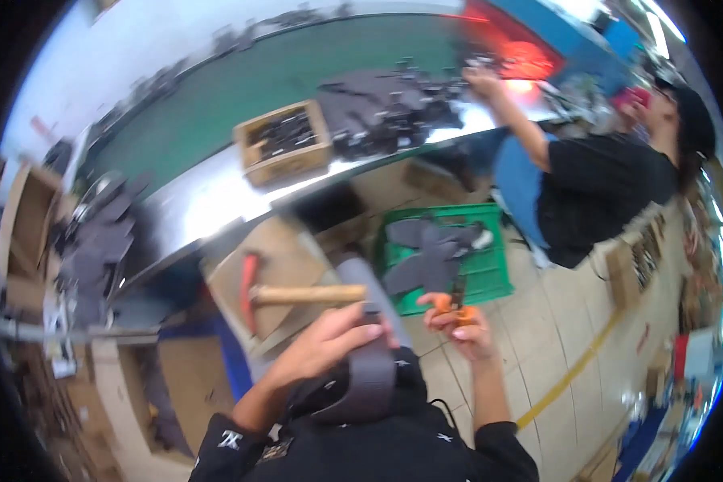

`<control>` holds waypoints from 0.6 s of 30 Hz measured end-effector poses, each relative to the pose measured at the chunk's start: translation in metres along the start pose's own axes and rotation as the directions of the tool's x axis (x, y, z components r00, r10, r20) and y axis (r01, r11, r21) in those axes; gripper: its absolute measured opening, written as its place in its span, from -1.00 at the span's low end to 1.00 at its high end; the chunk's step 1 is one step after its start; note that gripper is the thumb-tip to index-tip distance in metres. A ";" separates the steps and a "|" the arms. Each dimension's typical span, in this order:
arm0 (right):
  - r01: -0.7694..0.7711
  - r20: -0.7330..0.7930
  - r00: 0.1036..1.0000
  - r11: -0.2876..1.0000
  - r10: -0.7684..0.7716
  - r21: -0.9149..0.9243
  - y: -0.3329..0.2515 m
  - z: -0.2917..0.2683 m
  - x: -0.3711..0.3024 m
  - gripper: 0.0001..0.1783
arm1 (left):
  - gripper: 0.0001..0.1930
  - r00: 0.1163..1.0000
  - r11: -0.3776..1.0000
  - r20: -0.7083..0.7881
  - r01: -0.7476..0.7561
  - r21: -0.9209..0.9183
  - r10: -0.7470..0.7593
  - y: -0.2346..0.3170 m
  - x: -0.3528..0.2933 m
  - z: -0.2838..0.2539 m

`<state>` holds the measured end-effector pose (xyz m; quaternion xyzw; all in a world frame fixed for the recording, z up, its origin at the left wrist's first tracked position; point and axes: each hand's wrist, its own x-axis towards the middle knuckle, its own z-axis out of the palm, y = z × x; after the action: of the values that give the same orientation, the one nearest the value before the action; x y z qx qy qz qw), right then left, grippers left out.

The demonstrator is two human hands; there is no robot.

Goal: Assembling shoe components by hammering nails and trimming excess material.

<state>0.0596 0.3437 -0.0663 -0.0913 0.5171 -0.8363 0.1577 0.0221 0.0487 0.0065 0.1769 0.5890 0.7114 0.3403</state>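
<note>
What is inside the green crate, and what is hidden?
The green crate holds overlapping dark grey pieces, with something whitish at their right. They cover part of its bottom; anything beneath cannot be seen.

The single head view, a wide fisheye, looks forward and steeply down from the wearer's head, close above the black-clothed torso [369,450] and farther from the long, green-topped, metal-edged surface [241,96] ahead.

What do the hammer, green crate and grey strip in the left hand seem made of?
Hammer: pale handle, probably smooth wood; red head, perhaps painted metal. Green crate: likely plastic, from its even bright colour. Grey strip: matt, smoothly curved, probably flexible; leather, rubber or fabric unclear.
</note>
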 end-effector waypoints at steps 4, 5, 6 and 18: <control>-0.126 0.098 0.983 0.958 0.155 -0.257 -0.054 0.064 0.038 -0.64 | -0.74 0.998 0.995 -0.052 -0.028 -0.093 0.024 0.007 -0.031 0.002; -0.139 0.110 0.979 0.956 0.172 -0.257 -0.061 0.064 0.045 -0.64 | -0.74 0.997 0.997 -0.057 -0.050 -0.050 0.047 0.010 -0.035 0.001; 0.022 0.274 0.950 0.843 0.150 -0.538 -0.070 0.059 0.051 -0.65 | -0.74 0.996 0.997 -0.054 -0.072 -0.008 0.072 0.012 -0.039 -0.001; 0.209 0.427 0.850 0.547 0.307 -0.810 -0.085 0.084 0.078 -0.62 | -0.73 0.989 0.994 -0.109 -0.108 -0.024 0.105 0.002 -0.059 -0.019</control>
<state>-0.0013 0.2804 0.0463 -0.3636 0.7894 -0.4246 0.2535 0.0513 -0.0060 0.0124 0.1645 0.5852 0.7458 0.2723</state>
